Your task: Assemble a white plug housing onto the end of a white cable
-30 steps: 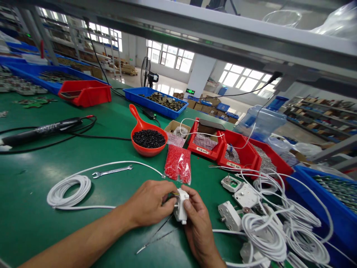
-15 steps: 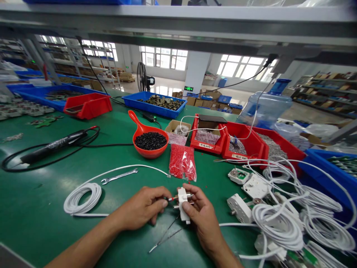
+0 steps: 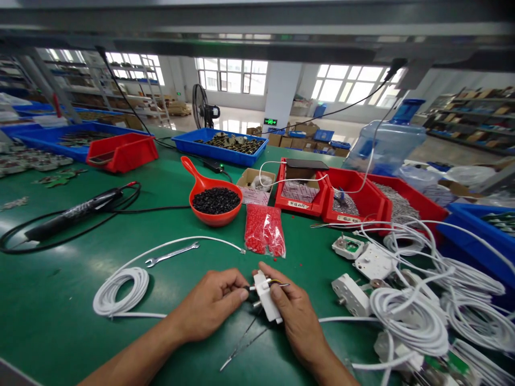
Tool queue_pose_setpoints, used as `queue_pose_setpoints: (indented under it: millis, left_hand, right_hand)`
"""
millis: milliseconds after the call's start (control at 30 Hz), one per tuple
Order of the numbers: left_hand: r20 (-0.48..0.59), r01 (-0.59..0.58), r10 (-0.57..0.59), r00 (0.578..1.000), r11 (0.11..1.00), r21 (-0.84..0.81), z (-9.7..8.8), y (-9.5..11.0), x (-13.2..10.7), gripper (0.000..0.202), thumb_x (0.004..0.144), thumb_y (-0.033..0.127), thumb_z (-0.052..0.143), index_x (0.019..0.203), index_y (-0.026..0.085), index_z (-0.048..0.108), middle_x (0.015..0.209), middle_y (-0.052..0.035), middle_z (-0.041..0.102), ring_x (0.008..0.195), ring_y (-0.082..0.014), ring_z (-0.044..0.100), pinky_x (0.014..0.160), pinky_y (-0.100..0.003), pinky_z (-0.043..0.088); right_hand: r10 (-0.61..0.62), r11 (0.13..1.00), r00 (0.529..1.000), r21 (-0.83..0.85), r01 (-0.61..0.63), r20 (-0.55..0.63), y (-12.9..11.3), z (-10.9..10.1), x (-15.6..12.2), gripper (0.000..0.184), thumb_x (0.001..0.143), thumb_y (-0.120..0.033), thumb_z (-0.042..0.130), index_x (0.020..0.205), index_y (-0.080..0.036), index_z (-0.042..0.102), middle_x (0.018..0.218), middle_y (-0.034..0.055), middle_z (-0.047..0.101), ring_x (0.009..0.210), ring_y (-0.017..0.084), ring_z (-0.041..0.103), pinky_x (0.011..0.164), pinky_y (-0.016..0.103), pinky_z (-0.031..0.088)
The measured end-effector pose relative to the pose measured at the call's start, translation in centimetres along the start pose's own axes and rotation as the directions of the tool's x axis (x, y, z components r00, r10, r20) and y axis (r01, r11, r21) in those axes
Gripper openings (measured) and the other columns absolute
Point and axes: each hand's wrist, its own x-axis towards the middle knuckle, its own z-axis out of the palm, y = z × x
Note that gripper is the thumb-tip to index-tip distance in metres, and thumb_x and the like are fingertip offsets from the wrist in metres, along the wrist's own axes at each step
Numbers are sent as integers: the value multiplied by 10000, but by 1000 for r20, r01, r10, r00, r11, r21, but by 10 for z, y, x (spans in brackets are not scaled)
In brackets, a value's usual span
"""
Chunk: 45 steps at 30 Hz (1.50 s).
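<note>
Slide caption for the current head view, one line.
Right hand gripping a white plastic part, left hand pinching a dark piece beside it, over a green workbench with cable coils.

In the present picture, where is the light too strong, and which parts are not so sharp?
Head view: the windows are washed out nearly to white, and small highlights shine on the clear bag of red pieces; head view: the far shelves at right look soft, while the white part in the right hand looks clearer.
</note>
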Motion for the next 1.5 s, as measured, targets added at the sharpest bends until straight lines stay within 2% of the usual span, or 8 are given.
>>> queue_pose_setpoints:
  millis: [167,333,500,633,733,833,1133,1500]
  left_hand:
    - [-26,-45,45,999,999,-5,11,3,-1,161,884,290,525,933,150,589,692,29,563,610,-78,470,575,-175,334]
    - [-28,-77,78,997,997,31,15,6,3,188,897,279,504,788,144,576,653,37,546,606,-64,463,593,-166,333]
    - [163,190,-158,974,961,-202,11,-2,6,269,920,353,410,791,145,521,629,38,545,441,-45,374,425,-156,254]
    - [172,168,-137,976,968,-187,7,-4,6,267,911,385,448,857,141,541,665,37,542,480,-42,397,454,-142,285]
    - [82,109,-100,992,987,-115,4,-5,5,268,901,393,490,844,140,558,639,45,508,537,-52,428,505,-141,316]
    - [91,178,-166,982,973,-144,0,-8,4,312,905,442,473,847,144,547,659,44,518,465,-44,370,438,-152,265]
    - [78,66,-62,995,997,-51,-4,-6,7,357,900,459,478,792,127,556,698,14,492,668,-97,430,622,-179,347]
    - [83,34,-37,996,999,31,6,-9,6,357,937,449,425,805,143,552,763,-5,541,727,-121,484,678,-197,387]
  right_hand:
    - [-26,994,995,-104,16,-92,3,3,1,395,927,-519,494,1129,-241,689,1125,78,669,997,246,620,891,347,443]
    - [-88,978,980,-201,52,-177,3,7,-2,374,932,-505,486,1018,-225,719,1039,63,688,938,230,624,851,317,447]
    - [-37,976,970,-219,-17,-241,5,6,-2,414,927,-529,480,1032,-202,709,916,61,699,783,203,628,707,284,457]
    - [9,980,980,-193,-48,-201,1,5,0,442,923,-544,478,1052,-185,700,886,62,695,741,190,619,639,267,447]
    - [-27,985,997,-169,13,-79,-3,3,-1,387,924,-502,500,1114,-213,672,1047,59,670,882,198,611,742,276,457]
    - [-40,994,998,-98,44,40,-5,0,-2,396,880,-465,586,1204,-238,616,1124,54,638,945,206,599,801,292,462]
    - [-115,982,991,-144,124,66,-8,-3,-4,382,802,-351,713,1171,-282,644,1198,27,610,1095,206,569,964,335,428]
    - [-194,956,979,-211,203,63,-8,-1,-4,435,748,-246,772,1166,-246,654,1153,26,650,1093,198,580,966,344,445]
